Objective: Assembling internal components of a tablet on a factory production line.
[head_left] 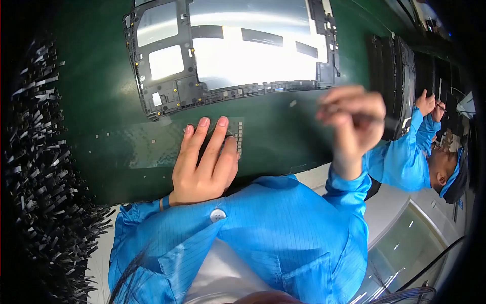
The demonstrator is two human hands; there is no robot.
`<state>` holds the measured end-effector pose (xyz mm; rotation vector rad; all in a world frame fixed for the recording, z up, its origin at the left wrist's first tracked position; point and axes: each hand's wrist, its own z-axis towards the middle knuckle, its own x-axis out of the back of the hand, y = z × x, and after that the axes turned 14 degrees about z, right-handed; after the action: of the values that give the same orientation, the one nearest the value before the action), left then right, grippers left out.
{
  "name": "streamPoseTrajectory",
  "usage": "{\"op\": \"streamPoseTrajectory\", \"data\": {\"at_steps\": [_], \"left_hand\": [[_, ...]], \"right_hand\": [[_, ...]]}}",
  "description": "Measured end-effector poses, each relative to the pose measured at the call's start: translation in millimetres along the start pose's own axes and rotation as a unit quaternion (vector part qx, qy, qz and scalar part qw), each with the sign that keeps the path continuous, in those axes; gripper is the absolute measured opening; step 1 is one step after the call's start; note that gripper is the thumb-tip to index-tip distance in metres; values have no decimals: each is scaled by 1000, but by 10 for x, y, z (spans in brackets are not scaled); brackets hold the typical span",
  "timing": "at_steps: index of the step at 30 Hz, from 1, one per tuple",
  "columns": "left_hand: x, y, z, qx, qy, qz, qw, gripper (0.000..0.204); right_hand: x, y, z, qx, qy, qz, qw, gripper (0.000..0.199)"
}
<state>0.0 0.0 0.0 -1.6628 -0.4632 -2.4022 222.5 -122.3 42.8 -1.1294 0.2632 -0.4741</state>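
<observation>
On the smooth green tabletop [293, 137], a notched black frame [185, 86] surrounds a glossy panel [253, 58], nearer lies clear, rippled film [157, 147] beneath the flat left hand [205, 162], fingers slightly apart, the curled right hand [354, 114] is too blurred to tell its grip, and small squarish pieces [240, 134] line up between them.

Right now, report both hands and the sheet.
Left hand covering part of clear sheet. Right hand raised, blurred, grip unclear. Black frame lies beyond.
</observation>
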Motion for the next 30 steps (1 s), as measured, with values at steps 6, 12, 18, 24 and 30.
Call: {"op": "streamPoseTrajectory", "data": {"at_steps": [6,12,18,24,30], "left_hand": [[33,41,35,7,-9,0,1000,11],[8,37,23,6,1,-4,1000,11],[27,27,45,4,-10,-7,1000,12],[26,20,32,4,-7,-10,1000,11],[49,32,52,1,-2,-17,1000,8]], "right_hand": [[314,55,216,-50,-9,62,997,15],[304,102,224,-56,-18,39,998,14],[318,129,223,-49,-12,50,997,14],[292,110,220,-41,-18,50,998,14],[224,88,135,6,-31,-46,998,22]]}}
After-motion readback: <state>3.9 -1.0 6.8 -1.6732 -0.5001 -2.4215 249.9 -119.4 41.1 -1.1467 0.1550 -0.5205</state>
